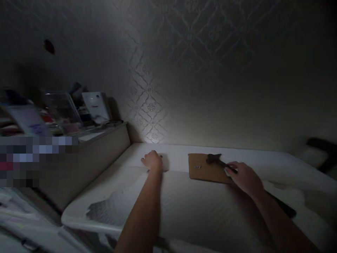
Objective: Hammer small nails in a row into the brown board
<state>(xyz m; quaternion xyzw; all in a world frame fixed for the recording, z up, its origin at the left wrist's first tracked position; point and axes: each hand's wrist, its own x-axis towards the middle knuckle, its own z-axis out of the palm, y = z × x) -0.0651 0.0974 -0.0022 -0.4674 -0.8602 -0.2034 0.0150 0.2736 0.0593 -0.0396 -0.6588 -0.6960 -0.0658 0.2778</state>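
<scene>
My right hand is closed around the dark handle of a hammer. The hammer's head lies over the upper right part of a brown board, and a black handle end shows beyond my wrist. A small cluster of pale metal pieces, perhaps nails, sits on the board left of the hammer head. Off to the left, my left hand rests low at the table's far side with its fingers curled in. A tiny dark spot shows beside its knuckles; what the fingers hold, if anything, is hidden.
The white table stands against a patterned wall, with a translucent covering over its near part. On the left, a raised cabinet carries a white box, a clear plastic case and blurred clutter. A dark shape stands at far right.
</scene>
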